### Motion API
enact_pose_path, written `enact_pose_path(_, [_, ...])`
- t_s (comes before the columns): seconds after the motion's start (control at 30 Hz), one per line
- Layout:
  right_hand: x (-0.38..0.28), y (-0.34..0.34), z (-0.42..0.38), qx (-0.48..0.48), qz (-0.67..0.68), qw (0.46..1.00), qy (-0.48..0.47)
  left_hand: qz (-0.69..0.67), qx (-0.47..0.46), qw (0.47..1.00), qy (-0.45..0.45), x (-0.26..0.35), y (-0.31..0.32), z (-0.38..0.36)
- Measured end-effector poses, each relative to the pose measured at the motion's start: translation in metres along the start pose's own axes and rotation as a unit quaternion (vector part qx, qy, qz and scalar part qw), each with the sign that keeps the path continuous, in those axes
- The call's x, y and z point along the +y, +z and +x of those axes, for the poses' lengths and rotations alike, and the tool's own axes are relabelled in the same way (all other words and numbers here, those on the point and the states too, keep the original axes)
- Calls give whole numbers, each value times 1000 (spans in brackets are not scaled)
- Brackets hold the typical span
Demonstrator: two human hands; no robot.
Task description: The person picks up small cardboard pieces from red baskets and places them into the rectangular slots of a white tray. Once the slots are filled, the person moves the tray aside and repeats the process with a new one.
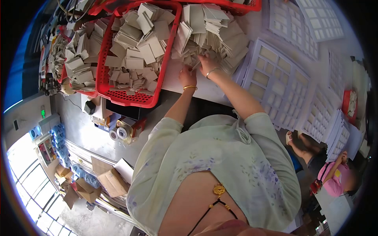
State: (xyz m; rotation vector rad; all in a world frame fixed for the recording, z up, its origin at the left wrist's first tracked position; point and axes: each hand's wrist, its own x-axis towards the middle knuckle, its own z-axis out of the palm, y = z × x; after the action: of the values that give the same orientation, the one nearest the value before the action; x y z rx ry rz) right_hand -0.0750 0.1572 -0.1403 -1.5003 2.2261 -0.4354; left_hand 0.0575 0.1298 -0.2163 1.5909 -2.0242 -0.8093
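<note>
My left hand [188, 77], with a gold bangle at the wrist, is closed at the table edge. A thin pale card piece [195, 67], seen nearly edge-on, runs between its fingertips and my right hand. My right hand [208, 65], wearing a silver bracelet, has its fingers bent around the other end of that piece; the exact grip is small and partly hidden. Just beyond my hands lies a loose pile of grey-white card pieces [212, 33]. To the left stands a red plastic basket [146, 101] full of similar cut pieces.
White trays with rectangular openings [256, 49] lie on the table to the right. More card pieces [78, 59] fill containers at far left. A person in a pink top [336, 181] is at the right. Cardboard boxes [112, 183] lie on the floor behind.
</note>
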Motion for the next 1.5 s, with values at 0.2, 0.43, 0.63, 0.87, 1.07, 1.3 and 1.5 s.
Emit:
enact_pose_path(0.2, [27, -27, -37, -12, 236, 971, -22, -215, -135, 967, -26, 23, -45, -14])
enact_pose_path(0.43, [103, -106, -140, 105, 374, 908, 156, -338, -308, 887, 63, 116, -37, -48])
enact_pose_path(0.63, [180, -137, -229, 57, 335, 919, 202, -180, -448, 842, 239, 160, 10, -96])
enact_pose_path(0.87, [192, -113, -243, 23, 236, 963, 132, -80, -428, 844, 313, 174, 46, -114])
enact_pose_path(1.07, [196, -102, -238, 22, 158, 984, 75, -24, -404, 845, 351, 173, 50, -116])
enact_pose_path(1.3, [179, -88, -236, 83, 70, 990, 85, 33, -382, 852, 356, 178, 43, -124])
enact_pose_path(1.5, [168, -90, -254, 124, -41, 990, 55, 111, -347, 815, 451, 173, 17, -131])
